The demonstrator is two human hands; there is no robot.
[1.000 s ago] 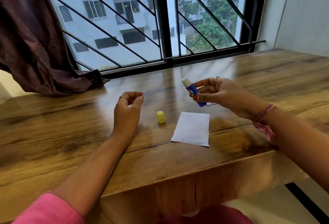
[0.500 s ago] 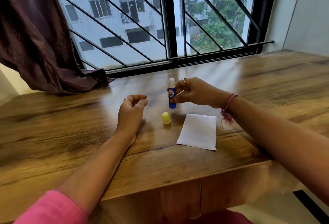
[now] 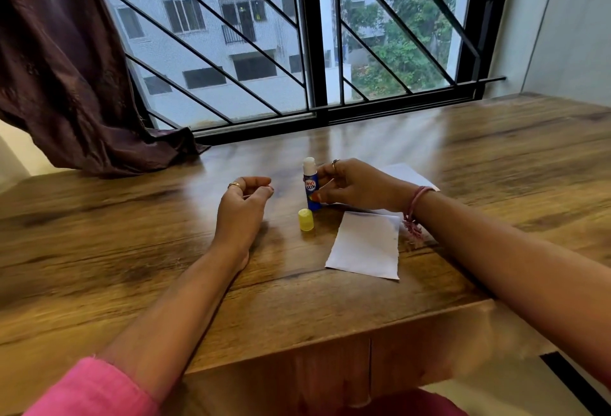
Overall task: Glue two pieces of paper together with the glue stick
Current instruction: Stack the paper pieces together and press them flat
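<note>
An uncapped blue glue stick (image 3: pixel 311 184) stands upright on the wooden table (image 3: pixel 99 250), its white glue tip up. My right hand (image 3: pixel 355 185) holds it by the barrel with thumb and fingers. Its yellow cap (image 3: pixel 305 220) sits on the table just in front of it. One white paper (image 3: pixel 365 245) lies flat near the front edge, right of the cap. A second white paper (image 3: pixel 408 175) lies behind my right wrist, partly hidden. My left hand (image 3: pixel 244 207) rests on the table left of the glue stick, fingers loosely curled and holding nothing.
A barred window (image 3: pixel 310 35) runs along the table's far edge. A dark brown curtain (image 3: pixel 59 68) hangs at the left and spills onto the tabletop. A white wall (image 3: pixel 568 18) closes the right side.
My right hand brought the glue stick down from a tilted hold in the air and stood it upright on the table. A second paper shows behind my wrist. My left hand stayed put.
</note>
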